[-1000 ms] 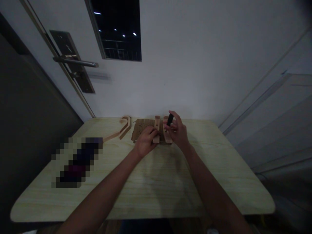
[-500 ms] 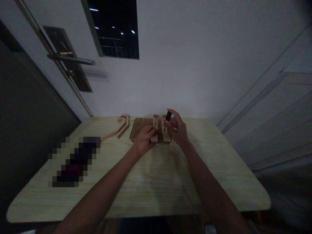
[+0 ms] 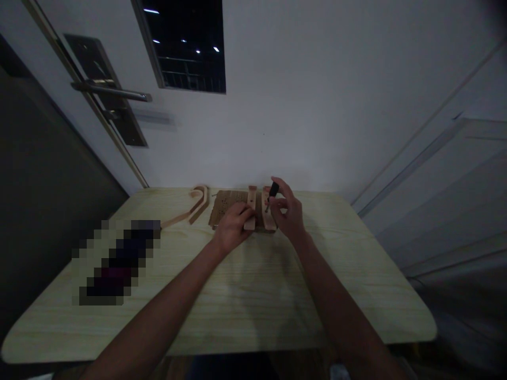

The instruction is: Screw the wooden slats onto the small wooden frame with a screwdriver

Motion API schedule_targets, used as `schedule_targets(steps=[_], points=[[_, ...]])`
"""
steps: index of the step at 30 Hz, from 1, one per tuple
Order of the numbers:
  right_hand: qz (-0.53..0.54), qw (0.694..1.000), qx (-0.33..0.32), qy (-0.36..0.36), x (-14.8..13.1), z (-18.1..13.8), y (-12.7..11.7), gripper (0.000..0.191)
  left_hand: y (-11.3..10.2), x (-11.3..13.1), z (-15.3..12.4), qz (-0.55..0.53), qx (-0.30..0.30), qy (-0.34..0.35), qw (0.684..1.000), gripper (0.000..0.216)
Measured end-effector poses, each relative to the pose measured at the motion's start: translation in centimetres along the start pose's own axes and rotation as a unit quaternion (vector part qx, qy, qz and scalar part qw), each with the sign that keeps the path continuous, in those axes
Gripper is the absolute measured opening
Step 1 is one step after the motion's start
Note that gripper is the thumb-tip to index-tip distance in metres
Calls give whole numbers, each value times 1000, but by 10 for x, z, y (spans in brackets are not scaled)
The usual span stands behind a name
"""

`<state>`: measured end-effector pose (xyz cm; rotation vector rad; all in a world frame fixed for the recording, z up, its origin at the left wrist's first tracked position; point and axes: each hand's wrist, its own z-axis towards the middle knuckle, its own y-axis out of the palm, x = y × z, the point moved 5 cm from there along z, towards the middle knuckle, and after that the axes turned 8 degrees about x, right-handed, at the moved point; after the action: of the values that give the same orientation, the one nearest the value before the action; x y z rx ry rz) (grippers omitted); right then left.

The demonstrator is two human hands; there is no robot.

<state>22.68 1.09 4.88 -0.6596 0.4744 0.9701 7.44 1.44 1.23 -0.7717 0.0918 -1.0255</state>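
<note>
A brown cardboard piece (image 3: pixel 224 203) with small holes lies near the back of the table. Two pale wooden pieces with raised ends lie across it, a left one (image 3: pixel 252 196) and a right one (image 3: pixel 270 222). My left hand (image 3: pixel 232 224) is closed at the left wooden piece, its fingertips gripping the edge and partly hidden. In my right hand (image 3: pixel 291 211) is a small screwdriver (image 3: pixel 274 190) with a black handle, pinched between the fingers. It tilts, its thin shaft pointing down at the right wooden piece; whether the tip touches a screw I cannot make out.
A bent wooden hook-shaped piece (image 3: pixel 200 205) lies left of the cardboard. Further left is a pixelated dark object (image 3: pixel 122 258). The pale wood-grain table (image 3: pixel 222 316) backs onto a white door (image 3: pixel 317 105) with a metal handle (image 3: pixel 111 92) and a dark window.
The view has shifted slightly. Both hands stay in nearly the same place, and my right fingers have changed position a little around the screwdriver.
</note>
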Motion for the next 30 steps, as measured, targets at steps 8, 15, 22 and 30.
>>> schedule_targets(steps=[8, 15, 22, 30], points=[[-27, 998, 62, 12, 5, 0, -4, 42, 0, 0, 1, 8, -6, 1, 1000, 17], [-46, 996, 70, 15, 8, 0, 2, 45, 1, -1, 0, 0, 2, 0, 1000, 18], [-24, 999, 22, -14, 1, 0, 2, 46, 2, -2, -1, -7, -8, -4, 1000, 23], [48, 999, 25, 7, 3, 2, 0, 42, 1, -1, 0, -5, -4, -4, 1000, 22]])
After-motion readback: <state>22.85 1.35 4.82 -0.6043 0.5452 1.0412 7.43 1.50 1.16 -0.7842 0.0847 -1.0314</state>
